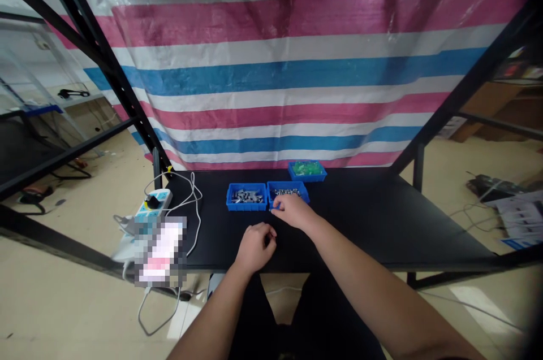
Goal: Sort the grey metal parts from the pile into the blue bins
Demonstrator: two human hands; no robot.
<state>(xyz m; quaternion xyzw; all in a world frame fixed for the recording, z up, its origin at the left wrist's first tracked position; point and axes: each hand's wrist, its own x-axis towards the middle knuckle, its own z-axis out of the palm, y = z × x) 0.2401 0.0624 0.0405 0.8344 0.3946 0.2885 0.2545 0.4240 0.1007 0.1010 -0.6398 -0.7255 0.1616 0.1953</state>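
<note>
Three small blue bins are on the black tabletop (356, 224). The left bin (247, 207) holds shiny metal pieces, too small to name. Beside it, the middle bin (307, 193) contains small metal parts like nuts or screws. Over that bin's front edge is my right hand (294, 211), thumb and fingers pinched together; I cannot make out what lies between them. My left hand (254, 246) rests near the table's front, its fingers curled and closed, and whatever they hold is hidden. Farther back, a third bin (309, 178) has green pieces in it.
At the left edge are a white power strip (163, 199) with a black plug, looping white cables (198, 196) and a blurred-out phone-like device (161, 250). A striped plastic sheet (275, 77) hangs behind the table between black metal frame posts (114, 72).
</note>
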